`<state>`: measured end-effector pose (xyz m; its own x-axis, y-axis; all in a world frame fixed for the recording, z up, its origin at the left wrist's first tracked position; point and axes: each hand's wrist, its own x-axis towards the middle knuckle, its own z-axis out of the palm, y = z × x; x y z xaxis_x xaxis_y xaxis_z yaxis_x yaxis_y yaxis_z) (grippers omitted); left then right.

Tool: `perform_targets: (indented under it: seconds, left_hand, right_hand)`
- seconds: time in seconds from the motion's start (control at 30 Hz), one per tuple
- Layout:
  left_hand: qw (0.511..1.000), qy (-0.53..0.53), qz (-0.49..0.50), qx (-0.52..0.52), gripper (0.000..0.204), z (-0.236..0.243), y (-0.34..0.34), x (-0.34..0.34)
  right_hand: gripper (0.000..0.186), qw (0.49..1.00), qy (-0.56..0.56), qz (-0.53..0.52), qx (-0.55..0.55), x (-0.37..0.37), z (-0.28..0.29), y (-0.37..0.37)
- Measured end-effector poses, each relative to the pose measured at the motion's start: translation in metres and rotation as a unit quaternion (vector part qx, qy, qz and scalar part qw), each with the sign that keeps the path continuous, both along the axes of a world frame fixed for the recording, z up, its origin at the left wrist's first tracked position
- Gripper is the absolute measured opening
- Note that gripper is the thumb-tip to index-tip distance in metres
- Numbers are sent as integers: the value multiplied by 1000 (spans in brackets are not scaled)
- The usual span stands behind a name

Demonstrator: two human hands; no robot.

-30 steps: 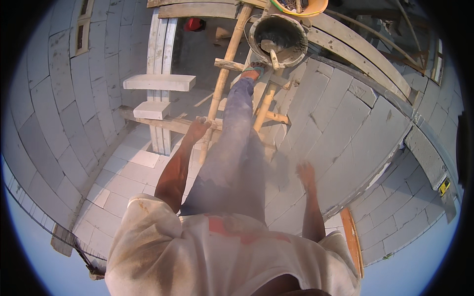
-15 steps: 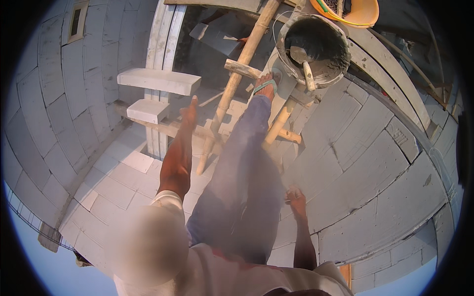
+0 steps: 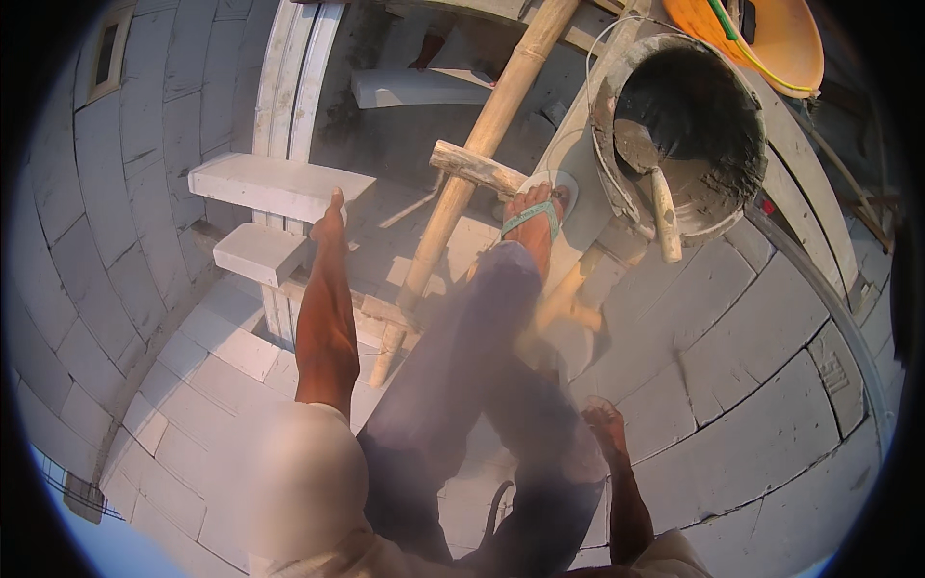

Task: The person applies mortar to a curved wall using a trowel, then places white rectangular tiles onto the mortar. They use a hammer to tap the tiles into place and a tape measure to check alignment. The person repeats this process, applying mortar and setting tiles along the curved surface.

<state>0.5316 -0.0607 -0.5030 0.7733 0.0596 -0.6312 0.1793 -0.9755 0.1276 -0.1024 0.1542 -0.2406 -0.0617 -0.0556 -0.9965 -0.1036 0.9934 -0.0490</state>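
My left hand point(image 3: 330, 223) is at the right end of a long pale block point(image 3: 279, 185), one finger stretched up against its corner; the other fingers are mostly hidden. Just under that block, a shorter pale block point(image 3: 258, 254) sticks out beside my forearm. My right hand point(image 3: 605, 424) is beside the grey block wall point(image 3: 718, 424), fingers curled, with nothing visible in them. Ahead stands a mortar bucket point(image 3: 713, 207) with a wire handle. A trowel point(image 3: 665, 212) leans inside it, its wooden handle over the near rim. My sandalled foot point(image 3: 532, 223) is beside the bucket.
A bamboo pole point(image 3: 491, 120) slants up past a short wooden crosspiece point(image 3: 477, 166). An orange basin point(image 3: 785, 43) sits beyond the bucket. Through the opening below, another person's hand point(image 3: 429, 48) shows near a white slab point(image 3: 419, 89). A block wall point(image 3: 145, 202) rises at left.
My view has shifted, and the bucket and my foot appear larger and nearer. My legs have moved apart, one knee now bent outward. The left hand now meets the block's end.
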Motion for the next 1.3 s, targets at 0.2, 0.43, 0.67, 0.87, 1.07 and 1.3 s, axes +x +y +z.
perform_targets:
  seconds: [0.2,0.43,0.67,0.87,1.07,1.3]
  left_hand:
    - [999,35,2,20,122,-23,4,28]
    - [996,70,-27,-38,96,-26,-11,31]
    - [982,-133,-26,132,115,0,-48,-3]
    - [529,-328,-782,38,102,98,-174,-25]
    - [368,-321,-833,261,78,57,-266,-49]
    - [334,-294,-845,295,102,67,-254,-20]
  right_hand:
    - [35,1000,-16,-26,-3,5,-24,-19]
    - [58,999,-39,6,-10,-4,-58,-11]
    - [108,929,-244,-142,-237,-36,-67,7]
    - [52,992,-12,117,-51,-49,-130,-60]
    - [39,970,38,169,-172,-13,-137,-117]
    - [41,990,9,121,-75,-51,-133,-38]
